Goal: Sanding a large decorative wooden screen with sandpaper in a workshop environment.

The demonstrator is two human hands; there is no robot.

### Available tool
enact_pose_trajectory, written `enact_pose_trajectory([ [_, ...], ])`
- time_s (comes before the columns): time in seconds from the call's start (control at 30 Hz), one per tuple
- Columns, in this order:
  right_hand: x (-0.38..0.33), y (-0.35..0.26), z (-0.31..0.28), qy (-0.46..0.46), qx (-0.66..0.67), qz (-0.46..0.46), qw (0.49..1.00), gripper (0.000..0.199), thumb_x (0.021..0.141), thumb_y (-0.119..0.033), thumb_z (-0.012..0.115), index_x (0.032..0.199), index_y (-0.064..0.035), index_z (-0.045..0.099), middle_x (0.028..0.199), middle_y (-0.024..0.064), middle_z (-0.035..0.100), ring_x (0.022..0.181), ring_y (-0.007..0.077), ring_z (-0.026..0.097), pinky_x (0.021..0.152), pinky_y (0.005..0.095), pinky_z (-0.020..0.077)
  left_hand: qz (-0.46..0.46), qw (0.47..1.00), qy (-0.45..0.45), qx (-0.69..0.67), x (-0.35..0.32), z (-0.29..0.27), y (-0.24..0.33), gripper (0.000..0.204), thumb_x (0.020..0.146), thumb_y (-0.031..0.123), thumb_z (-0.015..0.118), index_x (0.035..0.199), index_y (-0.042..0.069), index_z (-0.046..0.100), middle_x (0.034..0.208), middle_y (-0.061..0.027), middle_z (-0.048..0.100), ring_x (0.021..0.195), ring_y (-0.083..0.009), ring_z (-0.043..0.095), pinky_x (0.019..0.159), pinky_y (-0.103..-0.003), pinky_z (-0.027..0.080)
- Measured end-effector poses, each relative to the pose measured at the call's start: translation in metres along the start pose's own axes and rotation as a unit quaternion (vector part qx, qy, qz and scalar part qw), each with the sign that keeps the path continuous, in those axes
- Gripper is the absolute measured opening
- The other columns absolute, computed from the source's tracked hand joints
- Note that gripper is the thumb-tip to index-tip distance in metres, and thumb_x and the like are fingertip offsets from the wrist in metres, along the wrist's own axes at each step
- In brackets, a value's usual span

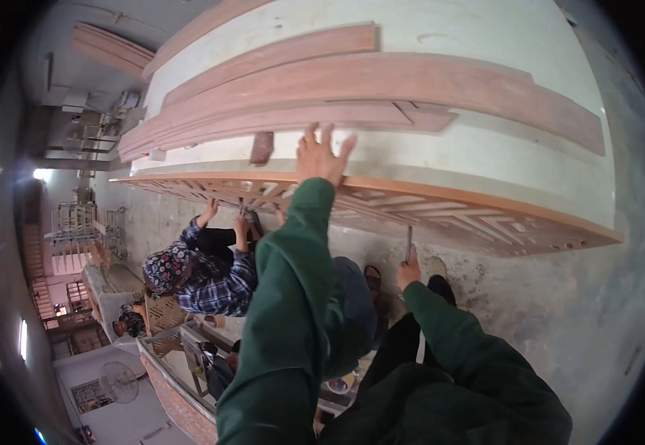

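My left hand (322,156) lies flat with fingers spread on the top edge of a long wooden lattice panel (486,215), which stands against a white slab (486,159). It grips nothing. My right hand (408,271) is lower, closed around a thin metal tool (409,243) whose tip points up at the lattice. Both of my arms are in dark green sleeves. A small wooden block (262,147) sits on the slab just left of my left hand.
Several long reddish planks (411,81) lie across the white slab. A person in a plaid shirt and patterned head cover (204,278) works at the lattice to my left, a hand (208,211) on it. Concrete floor (560,311) lies below, with shelving (74,222) at far left.
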State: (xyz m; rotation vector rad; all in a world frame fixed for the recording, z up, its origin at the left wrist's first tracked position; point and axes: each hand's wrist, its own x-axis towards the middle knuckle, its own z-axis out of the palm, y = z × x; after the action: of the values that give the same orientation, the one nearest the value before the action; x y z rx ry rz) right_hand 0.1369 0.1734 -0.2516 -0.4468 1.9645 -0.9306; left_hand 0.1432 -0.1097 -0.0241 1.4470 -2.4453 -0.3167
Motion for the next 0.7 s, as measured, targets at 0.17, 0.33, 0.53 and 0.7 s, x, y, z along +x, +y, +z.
enact_pose_trajectory([
  [0.17, -0.001, -0.055, 0.001, -0.036, 0.004, 0.105, 0.994, 0.065, 0.081, -0.006, 0.042, 0.138, -0.0134, 0.011, 0.107, 0.0267, 0.053, 0.084, 0.0418, 0.053, 0.071, 0.0464, 0.0435, -0.012, 1.0, -0.001, 0.02, -0.004, -0.005, -0.011, 0.056, 0.078, 0.055, 0.048, 0.111, 0.011, 0.056, 0.126, -0.0126, 0.04, 0.115, -0.0298, 0.037, 0.095, -0.042, 0.03],
  [0.33, 0.008, -0.015, 0.027, 0.013, -0.006, 0.08, 0.997, 0.064, 0.085, -0.014, 0.04, 0.139, -0.0206, 0.008, 0.088, 0.0264, 0.058, 0.076, 0.0431, 0.053, 0.068, 0.0516, 0.0392, -0.016, 1.0, -0.017, 0.013, 0.003, -0.004, -0.013, 0.055, 0.078, 0.056, 0.045, 0.107, 0.011, 0.059, 0.125, -0.0131, 0.042, 0.113, -0.0295, 0.04, 0.092, -0.041, 0.033],
  [0.53, 0.063, 0.046, 0.028, 0.055, 0.071, -0.044, 0.995, 0.058, 0.087, -0.008, 0.036, 0.139, -0.0178, 0.012, 0.098, 0.0193, 0.055, 0.063, 0.0281, 0.037, 0.059, 0.0412, 0.0311, -0.025, 1.0, -0.018, 0.005, 0.006, -0.001, -0.002, 0.059, 0.08, 0.058, 0.039, 0.105, 0.01, 0.061, 0.126, -0.0129, 0.043, 0.113, -0.0288, 0.04, 0.091, -0.041, 0.034],
  [0.7, 0.083, 0.044, 0.029, 0.132, 0.117, -0.23, 0.957, 0.056, 0.086, -0.003, 0.034, 0.138, -0.0148, 0.02, 0.099, 0.0161, 0.055, 0.063, 0.0242, 0.033, 0.063, 0.0401, 0.034, -0.026, 1.0, -0.001, 0.005, 0.0, 0.004, -0.008, 0.059, 0.079, 0.059, 0.039, 0.102, 0.011, 0.063, 0.124, -0.0096, 0.046, 0.112, -0.0282, 0.043, 0.089, -0.04, 0.038],
])
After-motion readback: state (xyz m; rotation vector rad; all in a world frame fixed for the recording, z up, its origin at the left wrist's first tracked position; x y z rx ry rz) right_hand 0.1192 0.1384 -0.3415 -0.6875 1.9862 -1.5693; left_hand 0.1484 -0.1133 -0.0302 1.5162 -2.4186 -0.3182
